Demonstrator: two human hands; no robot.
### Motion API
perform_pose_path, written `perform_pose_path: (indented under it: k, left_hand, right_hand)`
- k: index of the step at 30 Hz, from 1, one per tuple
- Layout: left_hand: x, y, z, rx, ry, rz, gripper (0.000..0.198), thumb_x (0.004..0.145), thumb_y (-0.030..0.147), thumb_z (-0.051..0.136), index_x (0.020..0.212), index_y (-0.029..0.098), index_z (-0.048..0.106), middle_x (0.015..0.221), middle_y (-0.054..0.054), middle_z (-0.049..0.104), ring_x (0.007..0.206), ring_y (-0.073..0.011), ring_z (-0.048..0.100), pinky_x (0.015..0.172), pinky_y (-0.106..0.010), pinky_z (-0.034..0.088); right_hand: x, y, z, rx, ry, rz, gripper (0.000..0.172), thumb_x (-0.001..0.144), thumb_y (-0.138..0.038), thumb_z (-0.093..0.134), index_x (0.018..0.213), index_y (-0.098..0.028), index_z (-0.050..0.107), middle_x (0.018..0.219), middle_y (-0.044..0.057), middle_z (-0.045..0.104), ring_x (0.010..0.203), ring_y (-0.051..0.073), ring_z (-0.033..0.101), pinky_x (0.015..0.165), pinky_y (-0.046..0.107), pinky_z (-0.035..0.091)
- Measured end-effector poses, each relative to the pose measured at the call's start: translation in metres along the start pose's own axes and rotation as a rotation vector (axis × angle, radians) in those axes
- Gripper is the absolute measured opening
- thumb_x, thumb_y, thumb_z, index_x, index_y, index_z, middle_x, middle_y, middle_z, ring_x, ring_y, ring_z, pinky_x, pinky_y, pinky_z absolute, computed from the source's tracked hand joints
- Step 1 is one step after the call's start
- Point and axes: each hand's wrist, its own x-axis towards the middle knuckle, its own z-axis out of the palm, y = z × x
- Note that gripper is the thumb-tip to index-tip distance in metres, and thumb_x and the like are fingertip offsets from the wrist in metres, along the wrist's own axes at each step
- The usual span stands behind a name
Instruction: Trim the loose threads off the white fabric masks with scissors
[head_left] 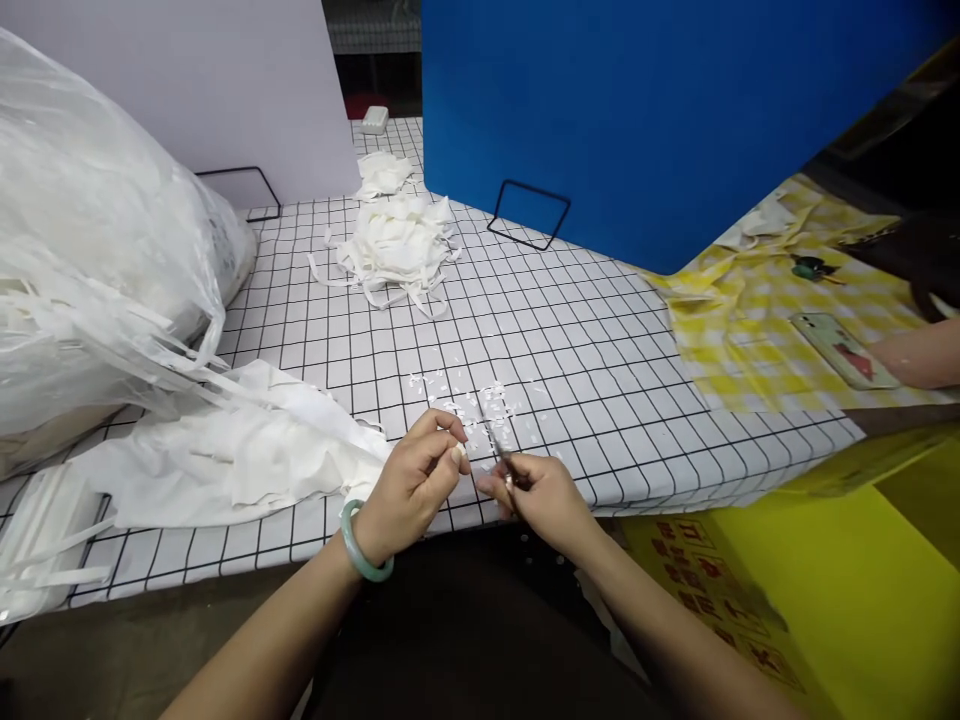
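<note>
White table (592,350) with black-gridded cloth: right hand (551,500) clamps slim dark bladed tool (500,448), 12 o'clock; left hand (411,472) pinched, contents unclear. Tiny white clippings (493,393) beyond suggest some cutting done; remainder unclear.

One view looks forward and down from the person's head, close above the left hand (411,482) and right hand (551,503) at the table's (577,345) near edge, and reaches a blue board (600,110) at the far side, with a plastic bag (97,200) filling the left.
</note>
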Motion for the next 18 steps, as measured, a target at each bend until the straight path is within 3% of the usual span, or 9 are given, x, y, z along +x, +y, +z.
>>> perform_pose_path:
  k: [3, 6, 9, 12, 15, 18]
  left_hand:
    - [-0.010, 0.019, -0.024, -0.044, -0.027, -0.039, 0.030, 0.102, 0.025, 0.045, 0.078, 0.016, 0.063, 0.092, -0.008, 0.056, 0.102, -0.0207, 0.056, 0.086, -0.031, 0.049]
    - [-0.031, 0.047, -0.053, -0.143, -0.160, -0.012, 0.035, 0.102, 0.029, 0.046, 0.074, 0.015, 0.062, 0.092, -0.009, 0.060, 0.090, -0.0181, 0.060, 0.081, -0.028, 0.052]
    - [-0.053, 0.062, -0.060, -0.194, -0.283, 0.042, 0.037, 0.101, 0.030, 0.045, 0.070, 0.015, 0.058, 0.090, -0.011, 0.065, 0.073, -0.0149, 0.061, 0.070, -0.027, 0.053]
    - [-0.069, 0.055, -0.051, -0.085, -0.297, 0.038, 0.030, 0.098, 0.025, 0.048, 0.071, 0.015, 0.056, 0.090, -0.014, 0.068, 0.075, -0.0168, 0.064, 0.071, -0.028, 0.055]
    - [-0.073, 0.034, -0.061, 0.188, -0.157, 0.025, 0.019, 0.094, 0.025, 0.057, 0.076, 0.016, 0.058, 0.094, -0.012, 0.069, 0.086, -0.0201, 0.066, 0.080, -0.032, 0.057]
    - [-0.068, 0.007, -0.108, 0.608, 0.214, 0.060, 0.015, 0.092, 0.012, 0.046, 0.089, 0.017, 0.060, 0.102, -0.012, 0.066, 0.103, -0.0238, 0.063, 0.095, -0.044, 0.055]
  right_hand:
    - [0.001, -0.001, -0.010, 0.171, 0.035, -0.137, 0.054, 0.076, -0.073, 0.068, 0.087, -0.021, 0.064, 0.079, 0.006, 0.072, 0.075, 0.023, 0.068, 0.073, 0.036, 0.054]
    - [0.014, -0.015, -0.010, 0.210, -0.040, -0.304, 0.053, 0.083, -0.072, 0.061, 0.100, -0.022, 0.066, 0.098, 0.009, 0.075, 0.100, 0.028, 0.069, 0.094, 0.043, 0.052]
    - [0.036, -0.042, 0.017, 0.203, -0.166, -0.281, 0.043, 0.083, -0.064, 0.066, 0.093, -0.022, 0.065, 0.100, 0.009, 0.074, 0.101, 0.028, 0.068, 0.093, 0.043, 0.052]
    - [0.056, -0.065, 0.065, 0.170, -0.259, -0.183, 0.038, 0.070, -0.050, 0.082, 0.084, -0.022, 0.061, 0.099, 0.006, 0.072, 0.091, 0.024, 0.068, 0.082, 0.039, 0.054]
    - [0.067, -0.070, 0.104, 0.071, -0.305, -0.173, 0.040, 0.064, -0.043, 0.086, 0.086, -0.021, 0.060, 0.093, 0.002, 0.069, 0.079, 0.019, 0.064, 0.075, 0.035, 0.053]
    - [0.074, -0.062, 0.118, 0.103, -0.262, -0.181, 0.040, 0.070, -0.049, 0.081, 0.086, -0.021, 0.057, 0.086, 0.001, 0.066, 0.074, 0.016, 0.059, 0.070, 0.032, 0.050]
